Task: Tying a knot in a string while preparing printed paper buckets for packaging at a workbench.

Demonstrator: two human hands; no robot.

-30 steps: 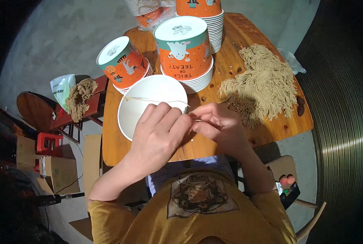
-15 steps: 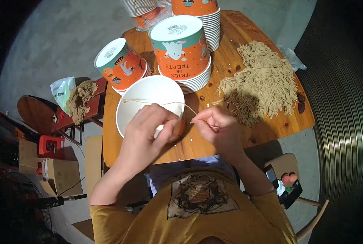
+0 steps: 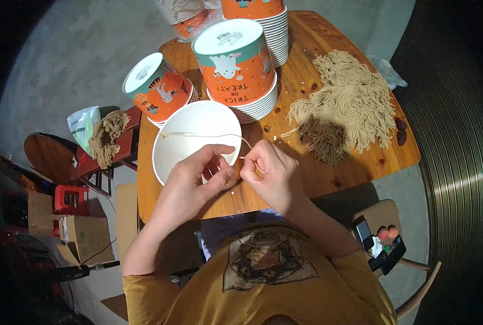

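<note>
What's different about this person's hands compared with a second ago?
The left hand has moved slightly left, away from the right hand, and its fingers have opened; it seems to have let go of the cord. The right hand has turned and curled tighter, holding the cord. The white bowl, orange tubs and beige strands stayed put.

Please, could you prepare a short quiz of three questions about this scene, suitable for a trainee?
1. Which hand holds the pale cord? A) left; B) right; C) neither.
2. True or false: the white bowl is turned upside down.
3. Complete: the pile of beige strands lies to the ____ of the bowl.

Key:
1. B, the right hand.
2. False; its inside is showing.
3. right.
</note>
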